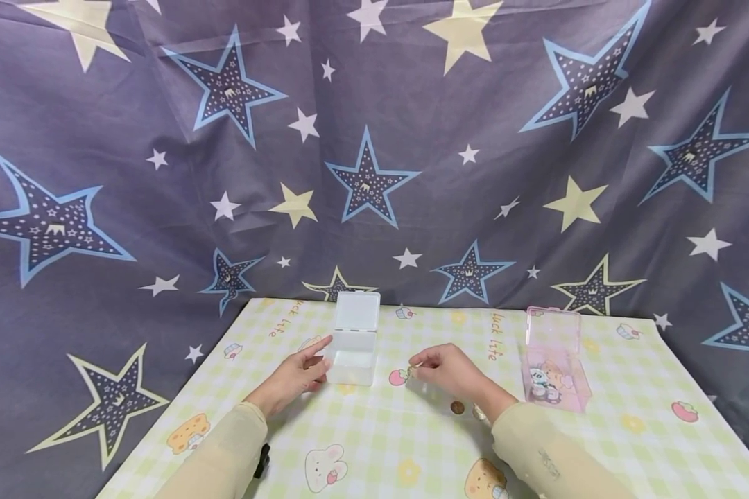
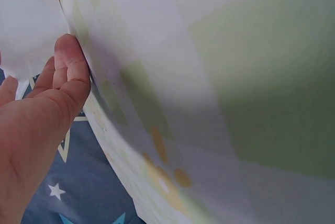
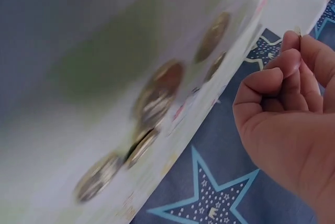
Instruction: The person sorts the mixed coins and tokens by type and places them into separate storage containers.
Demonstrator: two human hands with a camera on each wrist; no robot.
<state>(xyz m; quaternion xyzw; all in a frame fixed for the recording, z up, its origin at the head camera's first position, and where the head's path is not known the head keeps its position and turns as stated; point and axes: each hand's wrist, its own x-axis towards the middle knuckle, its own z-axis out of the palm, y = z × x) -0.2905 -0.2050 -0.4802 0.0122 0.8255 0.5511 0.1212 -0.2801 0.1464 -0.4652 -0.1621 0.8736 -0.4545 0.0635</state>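
Observation:
A small white box stands on the checked cloth, its hinged lid raised at the back. At the box's left side is my left hand, its fingers reaching along the wall with the index fingertip near the back corner. The left wrist view shows these fingers right against the white box. To the right of the box, my right hand pinches a coin between thumb and index finger, just above the cloth. Only the coin's thin edge shows between the fingertips.
Several coins lie on the cloth below my right wrist; one dark coin shows beside the right sleeve. Farther right stands a pink see-through box with its lid up and cartoon pictures showing in it. A star-patterned curtain hangs behind the table.

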